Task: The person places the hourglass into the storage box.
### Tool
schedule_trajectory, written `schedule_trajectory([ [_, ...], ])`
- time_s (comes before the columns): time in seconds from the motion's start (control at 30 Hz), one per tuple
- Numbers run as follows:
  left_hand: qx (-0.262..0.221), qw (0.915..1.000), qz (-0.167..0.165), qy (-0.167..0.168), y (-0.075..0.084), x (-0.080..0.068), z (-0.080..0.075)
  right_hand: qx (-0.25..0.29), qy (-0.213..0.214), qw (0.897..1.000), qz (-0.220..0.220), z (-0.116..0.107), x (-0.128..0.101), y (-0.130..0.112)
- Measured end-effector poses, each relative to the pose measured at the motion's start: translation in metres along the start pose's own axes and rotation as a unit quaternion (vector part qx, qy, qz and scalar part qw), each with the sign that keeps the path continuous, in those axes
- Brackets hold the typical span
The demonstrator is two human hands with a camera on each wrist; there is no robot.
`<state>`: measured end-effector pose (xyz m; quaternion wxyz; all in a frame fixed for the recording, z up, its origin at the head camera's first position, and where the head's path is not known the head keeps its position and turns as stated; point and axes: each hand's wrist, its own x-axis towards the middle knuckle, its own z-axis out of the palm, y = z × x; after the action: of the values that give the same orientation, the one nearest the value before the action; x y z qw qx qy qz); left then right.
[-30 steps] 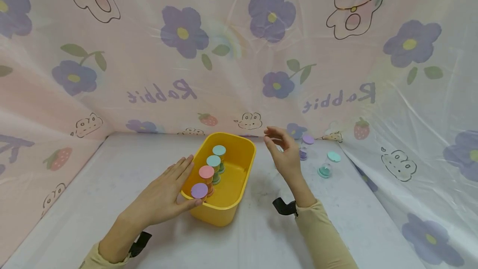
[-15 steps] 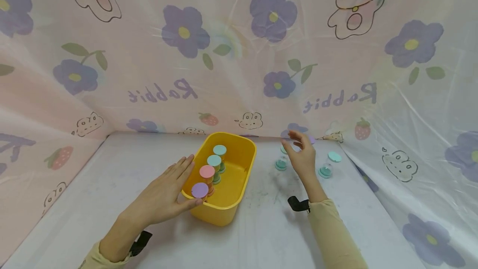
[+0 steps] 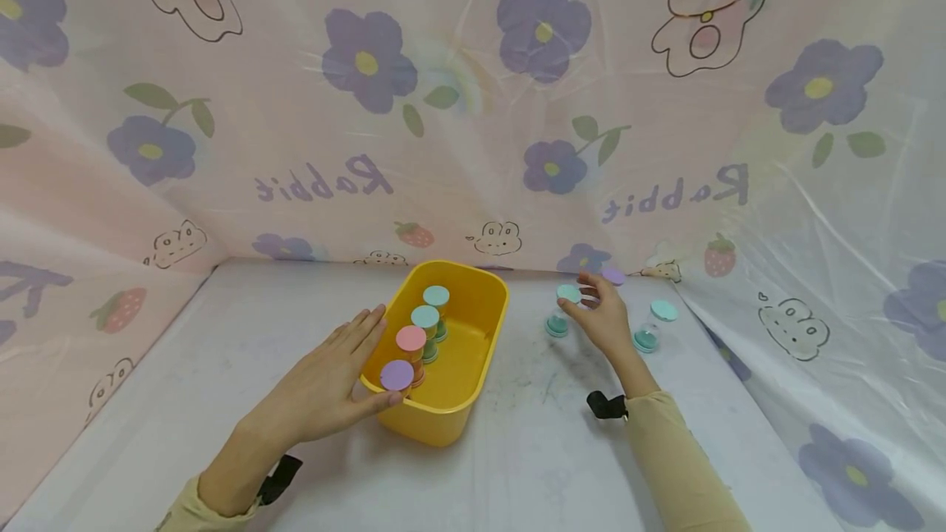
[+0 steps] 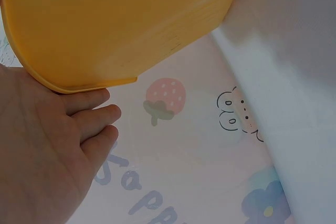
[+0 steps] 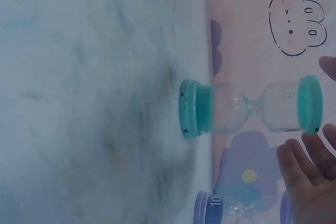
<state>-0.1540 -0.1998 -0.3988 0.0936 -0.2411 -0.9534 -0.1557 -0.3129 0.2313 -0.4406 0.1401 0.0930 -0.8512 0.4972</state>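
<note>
My left hand point(image 3: 325, 388) rests with straight fingers along the left rim of a yellow plastic bin point(image 3: 432, 427), its thumb at the near corner. Inside, a row of sand timers stands along the left wall: a purple-topped one point(image 3: 397, 375), a pink-topped one point(image 3: 411, 339) and two with pale teal tops point(image 3: 424, 316). Right of the bin, my right hand point(image 3: 609, 325) is at the top of an upright teal sand timer point(image 3: 557, 326). Thumb and fingers lie spread either side of its cap point(image 5: 310, 104), and a gap shows in the right wrist view.
Another teal sand timer point(image 3: 663, 311) stands to the right of my right hand. A purple sand timer point(image 3: 613, 277) stands behind the hand, mostly hidden. Printed cloth point(image 3: 443, 146) hangs around the back and sides of the white table point(image 3: 525, 466).
My right hand has moved right from beside the bin, then lowered to the middle teal sand timer, which has come into sight. The left hand and bin have stayed put.
</note>
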Motion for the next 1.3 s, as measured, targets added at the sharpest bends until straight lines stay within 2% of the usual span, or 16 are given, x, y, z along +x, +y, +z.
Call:
schedule_trajectory([
  [0.17,0.000,1.0000,0.001,0.001,0.0001,0.0001,-0.0002,-0.014,-0.029,0.999,0.018,0.0001,0.0002,0.0048],
  [0.33,0.001,1.0000,-0.001,-0.001,0.0004,0.0003,-0.0002,-0.023,-0.036,0.999,0.019,0.0019,0.0009,0.0079],
  [1.3,0.006,1.0000,-0.002,-0.002,0.0022,-0.0002,-0.0006,-0.031,-0.011,0.999,-0.002,0.0013,-0.0050,0.0079],
])
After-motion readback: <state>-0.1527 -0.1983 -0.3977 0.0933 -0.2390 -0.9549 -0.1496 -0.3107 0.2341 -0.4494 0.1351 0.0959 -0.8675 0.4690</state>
